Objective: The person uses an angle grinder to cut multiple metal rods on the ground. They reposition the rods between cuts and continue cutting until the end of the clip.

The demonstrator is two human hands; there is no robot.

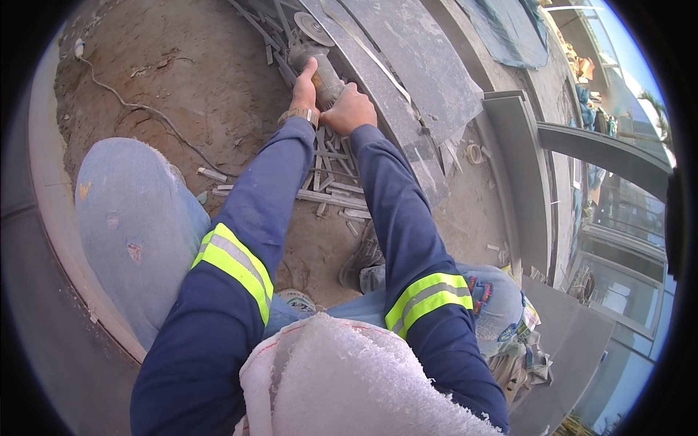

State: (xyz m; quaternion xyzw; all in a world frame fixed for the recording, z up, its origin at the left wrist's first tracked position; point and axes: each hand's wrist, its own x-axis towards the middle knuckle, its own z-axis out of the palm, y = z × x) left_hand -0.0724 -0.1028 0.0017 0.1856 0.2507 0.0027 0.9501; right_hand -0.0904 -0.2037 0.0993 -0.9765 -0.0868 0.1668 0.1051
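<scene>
Both arms reach forward to an angle grinder point(329, 76) with a round cutting disc point(315, 29) at its far end. My left hand point(305, 91) is closed around the grinder's left side, thumb pointing forward along the body. Behind it my right hand point(350, 110) wraps the body from the right. Just right of the tool runs a long grey stone slab point(385, 105), dusty on top, with a pale straight strip point(371, 54) lying along it. The disc sits beside the slab's left edge; whether it touches the stone I cannot tell.
Narrow cut stone strips point(334, 198) lie heaped on the dirt beneath my hands. A cable point(142, 107) crosses the ground on the left. On the right are a roll of tape point(474, 154) and an upright grey panel point(518, 174). My knees point(134, 211) flank my arms.
</scene>
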